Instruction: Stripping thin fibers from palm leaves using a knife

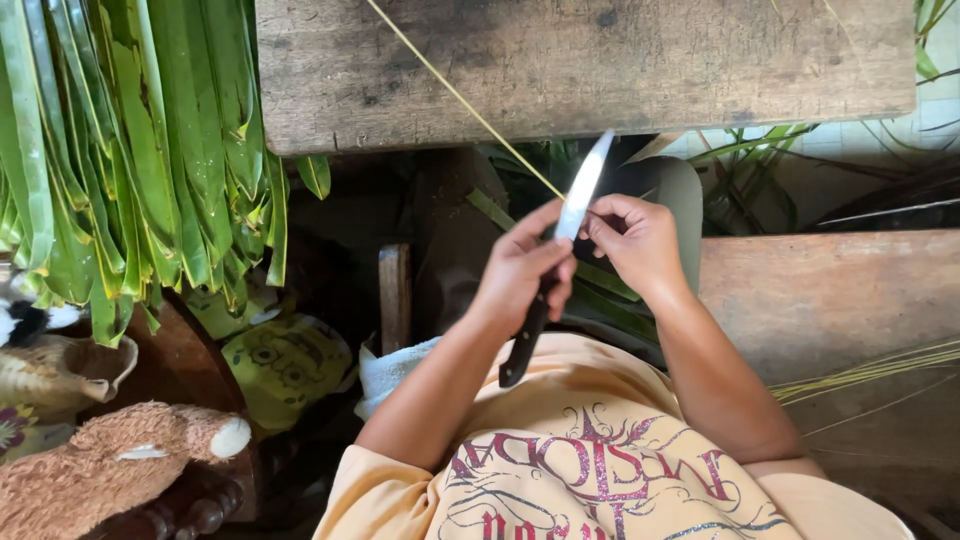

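My left hand [520, 268] is closed around the dark handle of a knife [582, 192], whose pale blade points up and away from me. Right beside the blade, my right hand [637, 240] pinches a thin yellow-green leaf midrib [452, 88]. The midrib runs from my fingers up and to the left across a worn wooden plank [600, 65]. Blade and midrib meet at my right fingertips. Both hands are held over my lap, above my yellow printed shirt [600, 470].
A thick bundle of long green leaves [130, 150] hangs at the left. Stripped midribs [880, 365] lie on a wooden bench [830, 290] at the right. A brown plush toy [110, 465], a yellow patterned cushion [285, 365] and a white cloth [392, 368] sit at lower left.
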